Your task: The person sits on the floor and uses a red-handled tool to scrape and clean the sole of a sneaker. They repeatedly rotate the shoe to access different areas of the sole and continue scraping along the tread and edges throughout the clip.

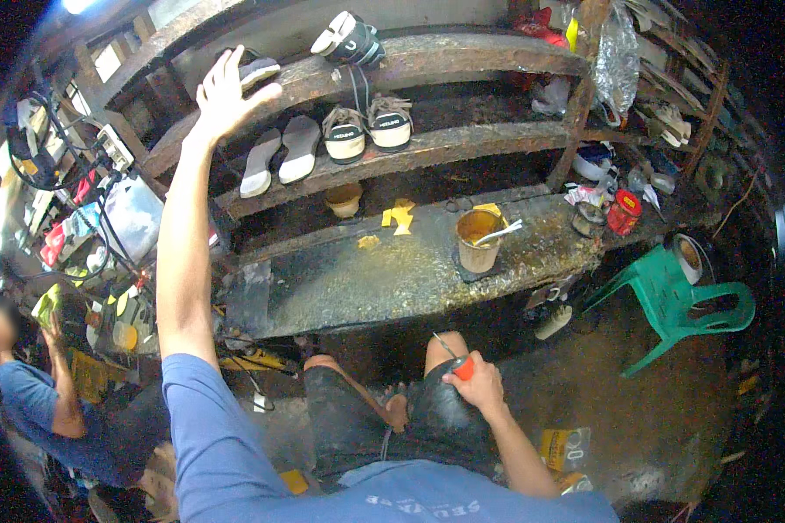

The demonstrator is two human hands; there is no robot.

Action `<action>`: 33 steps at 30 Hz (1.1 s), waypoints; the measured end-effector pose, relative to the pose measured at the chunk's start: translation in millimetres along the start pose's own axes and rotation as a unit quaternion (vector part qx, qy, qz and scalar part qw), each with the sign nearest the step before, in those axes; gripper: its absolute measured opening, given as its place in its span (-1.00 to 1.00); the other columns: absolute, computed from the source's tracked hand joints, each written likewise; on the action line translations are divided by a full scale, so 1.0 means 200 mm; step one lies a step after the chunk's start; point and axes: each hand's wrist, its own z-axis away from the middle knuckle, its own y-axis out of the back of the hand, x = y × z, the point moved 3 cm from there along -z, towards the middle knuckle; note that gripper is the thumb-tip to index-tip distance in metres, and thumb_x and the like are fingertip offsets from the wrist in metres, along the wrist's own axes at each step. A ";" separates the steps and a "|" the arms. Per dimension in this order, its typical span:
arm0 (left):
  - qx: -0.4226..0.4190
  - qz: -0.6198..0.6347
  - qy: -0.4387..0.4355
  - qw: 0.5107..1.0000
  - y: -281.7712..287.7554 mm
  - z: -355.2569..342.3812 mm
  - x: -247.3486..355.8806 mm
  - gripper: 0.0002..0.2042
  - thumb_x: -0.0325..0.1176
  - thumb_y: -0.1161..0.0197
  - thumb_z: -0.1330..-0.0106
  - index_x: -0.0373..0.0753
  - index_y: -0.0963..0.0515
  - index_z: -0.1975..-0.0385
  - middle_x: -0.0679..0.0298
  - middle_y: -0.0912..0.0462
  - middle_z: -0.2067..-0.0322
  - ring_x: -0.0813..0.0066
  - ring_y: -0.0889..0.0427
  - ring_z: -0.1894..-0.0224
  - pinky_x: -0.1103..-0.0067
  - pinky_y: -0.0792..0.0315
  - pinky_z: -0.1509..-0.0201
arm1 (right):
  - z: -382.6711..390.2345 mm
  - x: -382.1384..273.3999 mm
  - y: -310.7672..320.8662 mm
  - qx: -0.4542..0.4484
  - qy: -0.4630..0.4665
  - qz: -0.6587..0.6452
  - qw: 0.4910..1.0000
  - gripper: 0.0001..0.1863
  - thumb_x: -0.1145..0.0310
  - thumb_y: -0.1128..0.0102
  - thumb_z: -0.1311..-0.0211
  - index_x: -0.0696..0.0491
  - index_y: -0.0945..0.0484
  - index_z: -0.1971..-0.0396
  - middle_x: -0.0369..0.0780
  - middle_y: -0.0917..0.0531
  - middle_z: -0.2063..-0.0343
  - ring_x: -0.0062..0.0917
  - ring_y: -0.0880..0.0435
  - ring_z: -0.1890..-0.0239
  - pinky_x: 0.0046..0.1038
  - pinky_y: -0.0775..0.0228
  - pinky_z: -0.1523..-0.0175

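Observation:
My left hand (222,96), fingers spread, is raised at the upper shelf beside a dark shoe with a pale sole (260,73). The hand partly covers this shoe, and I cannot tell whether they touch. Over my right thigh, my right hand (483,389) is closed round the red handle of an awl (464,369), its thin metal shaft pointing up and left. A black-and-white shoe (349,39) lies further right on the upper shelf. Below stand a pair of loose soles (300,150) and a pair of canvas shoes (390,124).
On the worn bench (323,288) stands a glue-stained tub (478,253) with a white-handled tool in it, near yellow scraps (399,216). A red can (624,212) sits right. A green plastic chair (672,301) is at right. Another person (39,401) works at left.

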 end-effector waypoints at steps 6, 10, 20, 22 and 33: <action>-0.064 0.199 0.291 0.934 -0.19 -0.19 0.59 0.13 0.28 -0.45 -0.40 -0.02 0.05 -0.82 0.00 0.01 -0.80 -0.24 -0.07 -0.76 0.02 0.10 -0.86 | -0.02 -0.04 -0.01 -0.012 -0.008 0.013 1.000 -0.19 -0.25 -0.74 -0.06 0.10 -0.58 0.00 0.16 -0.84 0.19 0.23 -0.83 0.05 0.14 -0.68 -0.07; 0.078 0.190 0.356 0.912 -0.43 -0.34 0.77 -0.08 -0.07 -0.67 -0.19 -0.29 -0.42 -0.55 -0.13 -0.59 -0.42 -0.11 -0.45 -0.57 0.02 -0.36 -0.63 | 0.02 -0.05 -0.03 0.008 0.005 0.018 1.000 -0.19 -0.24 -0.73 -0.07 0.09 -0.58 -0.03 0.15 -0.84 0.19 0.22 -0.83 0.06 0.14 -0.69 -0.07; 0.242 0.360 0.193 0.880 -0.02 0.16 1.05 0.03 -0.32 -0.61 -0.17 -0.54 -0.13 -0.60 -0.31 -0.44 -0.39 -0.23 -0.47 -0.50 0.12 -0.36 -0.63 | 0.06 -0.01 -0.04 0.059 0.003 0.025 0.998 -0.26 -0.26 -0.67 -0.14 0.05 -0.54 0.03 0.11 -0.83 0.24 0.21 -0.83 0.12 0.16 -0.66 0.00; 0.273 0.330 0.172 0.887 0.05 0.34 1.10 0.02 -0.40 -0.61 -0.04 -0.51 -0.23 -0.56 -0.20 -0.47 -0.36 -0.11 -0.52 -0.45 0.16 -0.39 -0.59 | 0.07 -0.03 -0.05 0.067 0.008 0.021 0.997 -0.28 -0.24 -0.70 -0.13 0.04 -0.55 0.07 0.10 -0.82 0.27 0.21 -0.82 0.14 0.16 -0.64 0.01; 0.301 0.543 0.381 0.686 -0.10 0.47 1.23 -0.23 -0.34 -0.86 -0.07 -0.41 -0.54 -0.24 0.12 -0.73 -0.03 0.32 -0.73 -0.06 0.37 -0.63 -0.22 | 0.11 -0.13 -0.08 0.111 0.061 0.018 0.992 -0.26 -0.25 -0.70 -0.13 -0.03 -0.53 0.00 0.06 -0.83 0.28 0.22 -0.82 0.20 0.14 -0.68 0.12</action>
